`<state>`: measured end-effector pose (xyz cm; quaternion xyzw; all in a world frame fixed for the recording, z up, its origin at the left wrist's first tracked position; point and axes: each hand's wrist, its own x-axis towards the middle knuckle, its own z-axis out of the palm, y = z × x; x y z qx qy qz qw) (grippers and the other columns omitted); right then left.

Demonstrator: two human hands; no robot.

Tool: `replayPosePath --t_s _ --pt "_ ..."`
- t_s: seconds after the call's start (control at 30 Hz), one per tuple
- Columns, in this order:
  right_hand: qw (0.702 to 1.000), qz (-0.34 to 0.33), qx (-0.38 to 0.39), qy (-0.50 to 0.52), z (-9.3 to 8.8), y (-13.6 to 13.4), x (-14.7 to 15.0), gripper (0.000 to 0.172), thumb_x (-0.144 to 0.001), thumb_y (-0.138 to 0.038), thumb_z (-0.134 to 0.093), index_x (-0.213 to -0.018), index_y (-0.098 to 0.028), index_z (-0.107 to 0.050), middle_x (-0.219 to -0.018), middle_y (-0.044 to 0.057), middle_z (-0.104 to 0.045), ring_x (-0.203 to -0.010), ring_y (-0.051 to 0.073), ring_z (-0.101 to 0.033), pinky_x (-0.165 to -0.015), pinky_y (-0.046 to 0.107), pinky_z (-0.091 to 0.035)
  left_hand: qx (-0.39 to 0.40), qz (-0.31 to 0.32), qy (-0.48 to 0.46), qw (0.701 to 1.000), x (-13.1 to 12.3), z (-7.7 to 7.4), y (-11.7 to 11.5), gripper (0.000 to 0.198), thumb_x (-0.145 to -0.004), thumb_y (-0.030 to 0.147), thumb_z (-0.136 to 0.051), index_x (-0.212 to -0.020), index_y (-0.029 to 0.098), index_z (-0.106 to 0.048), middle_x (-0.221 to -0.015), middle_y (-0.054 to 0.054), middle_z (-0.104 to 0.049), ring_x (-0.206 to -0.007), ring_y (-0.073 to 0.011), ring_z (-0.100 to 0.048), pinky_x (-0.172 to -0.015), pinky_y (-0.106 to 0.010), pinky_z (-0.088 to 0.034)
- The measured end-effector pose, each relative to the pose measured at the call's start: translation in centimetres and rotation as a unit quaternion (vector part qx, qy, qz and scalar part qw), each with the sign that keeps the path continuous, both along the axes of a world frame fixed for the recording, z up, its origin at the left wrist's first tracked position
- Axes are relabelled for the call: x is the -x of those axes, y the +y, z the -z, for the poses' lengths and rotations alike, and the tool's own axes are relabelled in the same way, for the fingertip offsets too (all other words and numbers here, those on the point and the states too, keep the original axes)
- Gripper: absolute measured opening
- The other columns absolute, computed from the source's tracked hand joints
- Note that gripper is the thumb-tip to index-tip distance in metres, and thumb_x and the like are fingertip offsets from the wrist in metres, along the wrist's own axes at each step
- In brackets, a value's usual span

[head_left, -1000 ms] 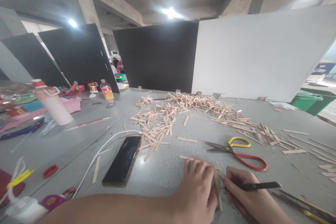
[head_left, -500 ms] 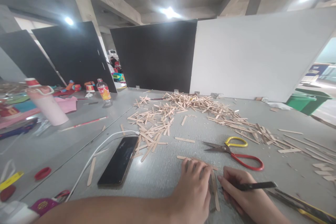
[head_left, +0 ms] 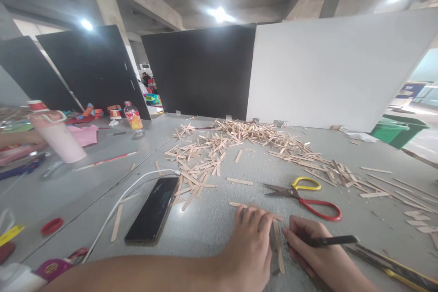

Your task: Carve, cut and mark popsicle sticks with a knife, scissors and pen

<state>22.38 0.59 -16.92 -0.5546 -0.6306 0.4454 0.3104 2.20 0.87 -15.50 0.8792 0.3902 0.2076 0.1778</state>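
My left hand (head_left: 251,242) presses down on the table, its fingertips over a flat wooden stick (head_left: 238,205) that lies crosswise. A second wooden stick (head_left: 279,251) lies lengthwise beside that hand, between my two hands. My right hand (head_left: 316,248) is closed around a dark pen-like tool (head_left: 337,240), whose tip is hidden by the fingers. Scissors (head_left: 296,191) with one yellow and one red handle lie open beyond my right hand.
Many wooden sticks (head_left: 201,164) are scattered ahead. A phone (head_left: 153,210) with a white cable lies left. Farther left are a pink bottle (head_left: 59,137), a drink bottle (head_left: 133,119) and another person's arm (head_left: 20,138). A yellow-edged tool (head_left: 393,264) lies at right.
Another person's arm has come into view at the far left. The view has shifted slightly; both of my hands keep nearly the same pose.
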Motion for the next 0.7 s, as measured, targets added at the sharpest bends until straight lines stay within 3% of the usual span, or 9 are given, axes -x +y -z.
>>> replayPosePath --t_s 0.4,0.7 --pt "1.0 0.005 -0.002 0.002 0.13 0.02 -0.17 0.051 -0.094 -0.064 -0.056 -0.066 -0.022 -0.047 -0.049 -0.006 -0.047 -0.039 0.009 -0.037 -0.041 0.023 -0.024 -0.004 -0.003 -0.002 1.0 -0.17 0.03 -0.12 0.053 -0.086 0.009 -0.049 -0.137 0.02 -0.047 -0.134 -0.011 -0.058 -0.126 -0.0318 -0.049 -0.118 -0.058 -0.03" --pt "0.989 0.06 0.003 0.136 -0.68 0.44 -0.66 0.05 -0.09 -0.065 -0.066 -0.072 -0.021 -0.05 -0.047 -0.007 -0.05 -0.035 0.007 -0.036 -0.036 0.019 -0.027 -0.037 -0.01 -0.008 0.999 -0.01 0.32 0.0 0.068 -0.082 0.002 -0.045 -0.146 0.017 -0.033 -0.135 -0.015 -0.054 -0.126 -0.0322 -0.047 -0.113 -0.058 -0.036"
